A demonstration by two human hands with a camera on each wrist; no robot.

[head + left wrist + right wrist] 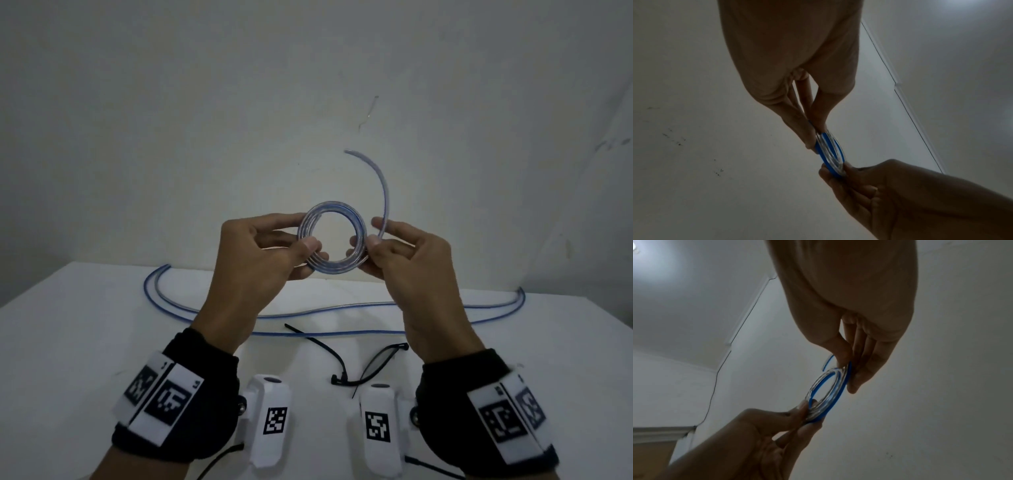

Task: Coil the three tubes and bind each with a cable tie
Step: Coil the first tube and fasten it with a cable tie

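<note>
Both hands hold the coil up above the table. The left hand pinches its left rim and the right hand pinches its right rim, the loose end curling upward. Two tubes and the ties lie on the table below the coil.

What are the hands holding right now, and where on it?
Both hold the coiled tube: the left hand pinches the ring's left side, the right hand its right side. The tube's loose end curls up free.
</note>
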